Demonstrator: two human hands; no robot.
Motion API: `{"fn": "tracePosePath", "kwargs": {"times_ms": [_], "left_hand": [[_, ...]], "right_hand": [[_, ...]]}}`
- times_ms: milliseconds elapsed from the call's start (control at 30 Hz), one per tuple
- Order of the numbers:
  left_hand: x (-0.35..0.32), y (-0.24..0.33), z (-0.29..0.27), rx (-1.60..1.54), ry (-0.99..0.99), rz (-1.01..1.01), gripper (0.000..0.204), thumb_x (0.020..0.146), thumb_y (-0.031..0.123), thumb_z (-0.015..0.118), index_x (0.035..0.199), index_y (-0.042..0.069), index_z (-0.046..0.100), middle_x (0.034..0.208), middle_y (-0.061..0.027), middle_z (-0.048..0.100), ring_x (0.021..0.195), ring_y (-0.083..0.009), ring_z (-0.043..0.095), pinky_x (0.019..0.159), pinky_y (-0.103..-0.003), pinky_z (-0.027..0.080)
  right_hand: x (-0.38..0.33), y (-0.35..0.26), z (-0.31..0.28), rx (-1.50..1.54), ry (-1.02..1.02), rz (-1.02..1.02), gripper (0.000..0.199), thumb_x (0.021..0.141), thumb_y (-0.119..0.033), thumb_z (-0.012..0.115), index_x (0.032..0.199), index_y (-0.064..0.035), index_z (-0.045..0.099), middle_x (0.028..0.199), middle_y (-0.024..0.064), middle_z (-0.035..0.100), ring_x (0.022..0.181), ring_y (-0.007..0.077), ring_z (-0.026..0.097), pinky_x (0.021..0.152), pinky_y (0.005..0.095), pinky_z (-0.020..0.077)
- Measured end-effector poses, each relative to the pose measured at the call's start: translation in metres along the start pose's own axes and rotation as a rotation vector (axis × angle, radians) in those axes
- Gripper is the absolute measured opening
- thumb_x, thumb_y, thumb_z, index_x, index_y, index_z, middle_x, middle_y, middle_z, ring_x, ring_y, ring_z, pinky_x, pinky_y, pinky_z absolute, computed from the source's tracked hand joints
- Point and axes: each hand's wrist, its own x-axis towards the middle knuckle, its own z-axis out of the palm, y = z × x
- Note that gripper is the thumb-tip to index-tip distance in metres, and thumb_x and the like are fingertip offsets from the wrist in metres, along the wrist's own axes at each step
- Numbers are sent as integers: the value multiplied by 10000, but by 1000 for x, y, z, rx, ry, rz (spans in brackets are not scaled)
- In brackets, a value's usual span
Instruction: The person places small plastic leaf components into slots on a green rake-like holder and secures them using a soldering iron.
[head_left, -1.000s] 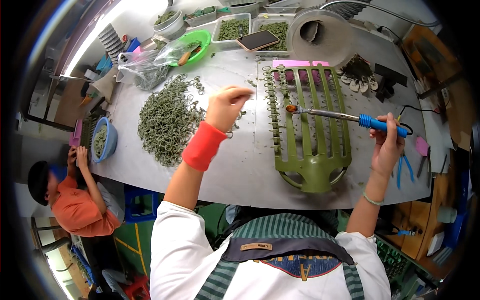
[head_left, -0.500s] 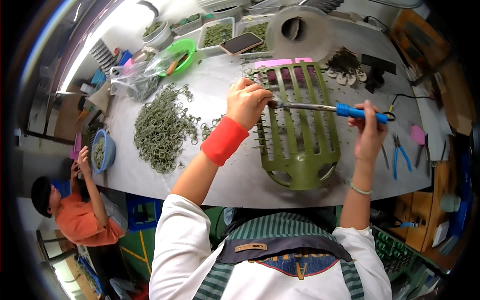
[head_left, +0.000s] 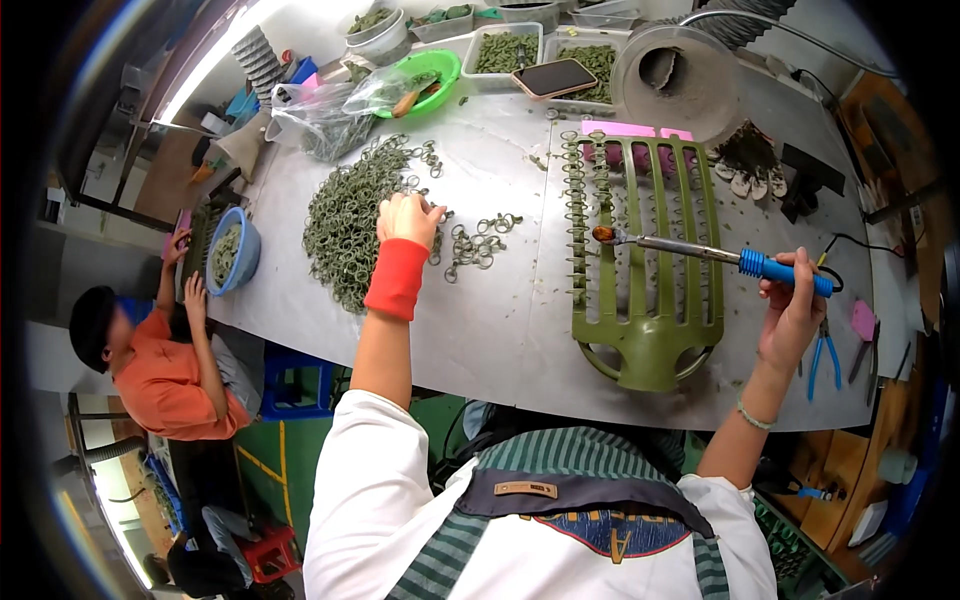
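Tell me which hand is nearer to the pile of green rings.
Left: the left hand is at the right side of the pile of green rings; the right hand is far to the right, past the green frame, gripping the blue-handled tool.

Iron [head_left: 690, 248] held above a green frame [head_left: 645, 345], with a heap of rings [head_left: 345, 230] to its left.
The iron slants slightly, nearly level, its blue ribbed handle to the right and its metal shaft running left to a brownish tip over the frame's left part; contact cannot be told. The frame, olive and slotted, rests on the tabletop [head_left: 500, 345], long bars pointing away, rounded solid end nearest; small pieces line its slots and left edge. The rings, small and dull green, lie piled loosely, a sparser cluster just beside the heap.
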Motion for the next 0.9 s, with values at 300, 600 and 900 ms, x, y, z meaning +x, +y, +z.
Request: {"fn": "tracePosePath", "kwargs": {"times_ms": [300, 600, 900], "left_hand": [[-5, 98, -64, -1163, -193, 130, 121, 835, 22, 679, 951, 4, 650, 846, -46, 666, 756, -100, 643, 676, -236, 532], [-8, 173, -65, -795, 93, 666, 101, 772, 60, 711, 872, 76, 715, 819, -27, 657, 755, -203, 604, 669, -299, 517], [-8, 176, -53, -601, 230, 731, 132, 689, 116, 742, 813, 152, 718, 815, 38, 674, 825, -195, 569, 746, -338, 479]], "right_hand": [[-1, -8, -8, -1, 21, -23, 228, 876, -219, 657, 817, 1, 654, 777, 86, 655, 550, 133, 613, 498, 241, 504], [2, 4, -3, 24, 20, -6, 256, 878, -239, 654, 798, 4, 646, 730, 79, 648, 547, 132, 613, 499, 241, 503], [1, 9, -1, 40, 11, -15, 239, 882, -223, 651, 826, 9, 662, 761, 89, 660, 541, 136, 612, 483, 252, 513]]}}
